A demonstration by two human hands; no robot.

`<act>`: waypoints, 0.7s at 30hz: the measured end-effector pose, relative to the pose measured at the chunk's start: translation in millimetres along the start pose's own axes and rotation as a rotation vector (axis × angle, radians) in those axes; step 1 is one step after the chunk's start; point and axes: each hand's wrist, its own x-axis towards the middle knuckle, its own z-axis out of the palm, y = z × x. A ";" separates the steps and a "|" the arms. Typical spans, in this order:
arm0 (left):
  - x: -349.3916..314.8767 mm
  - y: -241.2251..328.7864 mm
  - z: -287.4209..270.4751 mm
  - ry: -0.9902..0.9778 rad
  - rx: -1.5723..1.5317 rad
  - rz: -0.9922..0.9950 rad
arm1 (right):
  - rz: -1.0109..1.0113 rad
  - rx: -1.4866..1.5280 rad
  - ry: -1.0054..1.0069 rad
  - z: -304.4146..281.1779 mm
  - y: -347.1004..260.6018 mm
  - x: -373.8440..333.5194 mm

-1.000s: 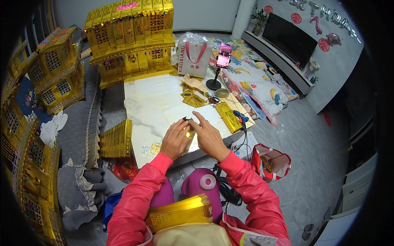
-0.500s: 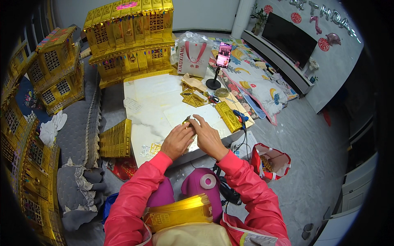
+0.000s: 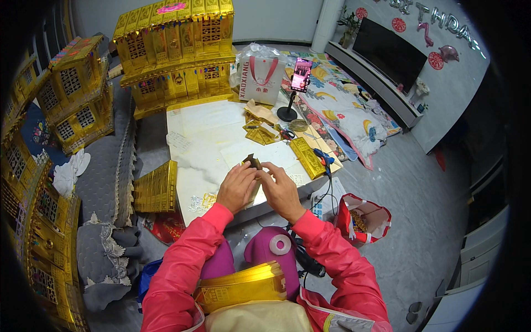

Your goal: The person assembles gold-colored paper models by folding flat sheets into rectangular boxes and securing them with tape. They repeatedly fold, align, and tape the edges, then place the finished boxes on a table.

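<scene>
Between my two hands, above the near edge of the white table [image 3: 207, 145], is a small folded piece of gold paper [image 3: 253, 161], dark on its inner side. My left hand [image 3: 237, 187] is closed round its left side, with the fingers bent over it. On the other side my right hand [image 3: 280, 191] pinches it with thumb and fingertips. The lower part of the piece is mostly hidden by the fingers. Across my lap lies a stack of gold paper sheets [image 3: 243, 290]. A roll of white tape [image 3: 280, 244] rests on my purple-clad right knee.
A gold block [image 3: 307, 158] and a blue glue gun [image 3: 324, 157] lie at the table's right. Scissors [image 3: 287, 134], gold scraps [image 3: 260, 134] and a phone on a stand [image 3: 287, 114] are further back. A gold paper house [image 3: 177, 61] stands behind; a red-edged bag [image 3: 379, 218] sits right.
The gold paper piece has turned more upright and shows more between my hands. My right hand has shifted slightly down and left, its raised index finger now lowered.
</scene>
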 end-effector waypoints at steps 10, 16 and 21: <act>6.1 10.7 -8.5 0.057 -0.146 -0.189 | 0.005 0.080 -0.025 12.5 6.6 -5.9; 8.6 8.3 -8.6 0.032 -0.304 -0.259 | 0.098 0.161 -0.092 7.0 6.4 -6.0; 7.3 6.4 -4.6 0.009 -0.327 -0.228 | 0.185 0.301 -0.051 5.6 9.5 -3.6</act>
